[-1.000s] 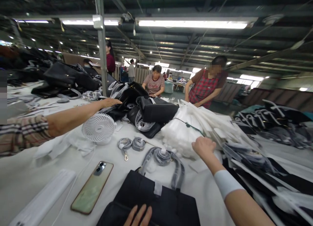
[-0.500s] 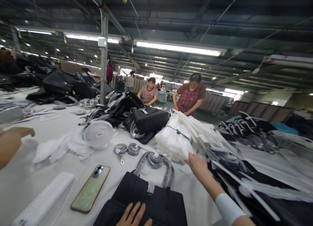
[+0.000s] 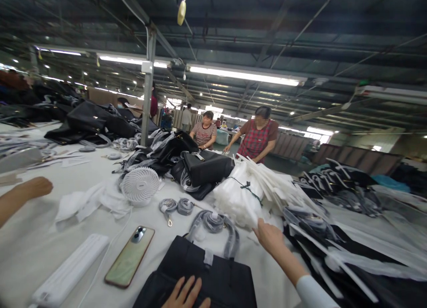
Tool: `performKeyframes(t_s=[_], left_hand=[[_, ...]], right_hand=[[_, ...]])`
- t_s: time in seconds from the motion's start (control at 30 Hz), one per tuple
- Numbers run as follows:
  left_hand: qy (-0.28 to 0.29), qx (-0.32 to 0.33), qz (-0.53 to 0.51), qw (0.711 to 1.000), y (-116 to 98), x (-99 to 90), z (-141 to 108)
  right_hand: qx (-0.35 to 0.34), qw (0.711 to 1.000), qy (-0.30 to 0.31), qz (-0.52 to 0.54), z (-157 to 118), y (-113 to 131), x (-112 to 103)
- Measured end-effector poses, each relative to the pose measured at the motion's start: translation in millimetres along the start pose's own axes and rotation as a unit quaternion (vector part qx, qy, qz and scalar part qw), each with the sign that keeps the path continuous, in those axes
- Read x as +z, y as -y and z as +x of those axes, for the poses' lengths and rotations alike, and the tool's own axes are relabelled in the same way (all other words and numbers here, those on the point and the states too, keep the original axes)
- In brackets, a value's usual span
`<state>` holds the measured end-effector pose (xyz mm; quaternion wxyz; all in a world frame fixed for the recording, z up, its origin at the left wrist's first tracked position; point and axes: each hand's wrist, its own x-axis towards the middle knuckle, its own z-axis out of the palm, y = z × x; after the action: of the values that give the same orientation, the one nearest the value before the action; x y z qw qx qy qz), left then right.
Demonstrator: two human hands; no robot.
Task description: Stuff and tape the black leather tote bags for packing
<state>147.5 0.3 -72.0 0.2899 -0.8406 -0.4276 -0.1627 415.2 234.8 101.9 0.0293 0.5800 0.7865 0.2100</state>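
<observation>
A black handbag (image 3: 213, 279) lies in front of me, with a pale wrap on its clasp and its wrapped handles reaching up. My left hand (image 3: 185, 294) rests flat on its front, fingers spread. To the right, my right hand (image 3: 269, 237), below a pale sleeve, is pinched on the lower edge of a soft white sheet (image 3: 251, 217). That sheet belongs to a bundle of white sheets (image 3: 233, 190) tied with dark string. Beyond the bag lie coiled, wrapped straps (image 3: 185, 206).
Another person's closed hand (image 3: 40, 186) reaches in from the left. A phone (image 3: 130, 257), a white power strip (image 3: 71, 270) and a white fan (image 3: 140, 186) stand left of the bag. Black bags (image 3: 208, 166) are piled behind; two people (image 3: 258, 137) work across the table.
The view has shifted slightly. My left hand stays on the handbag, and my right hand remains at the bundle's edge. The other person's hand at the left has closed and moved slightly right.
</observation>
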Motion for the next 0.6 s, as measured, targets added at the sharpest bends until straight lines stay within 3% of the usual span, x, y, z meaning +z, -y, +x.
performKeyframes(t_s=[0.1, 0.27, 0.4, 0.6], left_hand=[[0.070, -0.001, -0.038, 0.997, -2.2, -9.3, 2.8], [0.149, -0.009, -0.085, 0.985, -1.0, -28.7, 11.0], [0.154, -0.006, -0.079, 0.985, 0.3, -30.5, 12.6], [0.139, -0.034, -0.101, 0.985, -4.4, -13.0, 5.0]], right_hand=[[-0.049, 0.999, -0.021, -0.010, -18.0, -5.3, -12.0], [-0.218, 0.976, -0.019, 0.005, -45.9, -12.6, -23.3], [-0.304, 0.953, -0.006, 0.015, -68.8, -7.8, -17.6], [-0.425, 0.899, -0.097, 0.042, -95.5, 13.5, -18.0]])
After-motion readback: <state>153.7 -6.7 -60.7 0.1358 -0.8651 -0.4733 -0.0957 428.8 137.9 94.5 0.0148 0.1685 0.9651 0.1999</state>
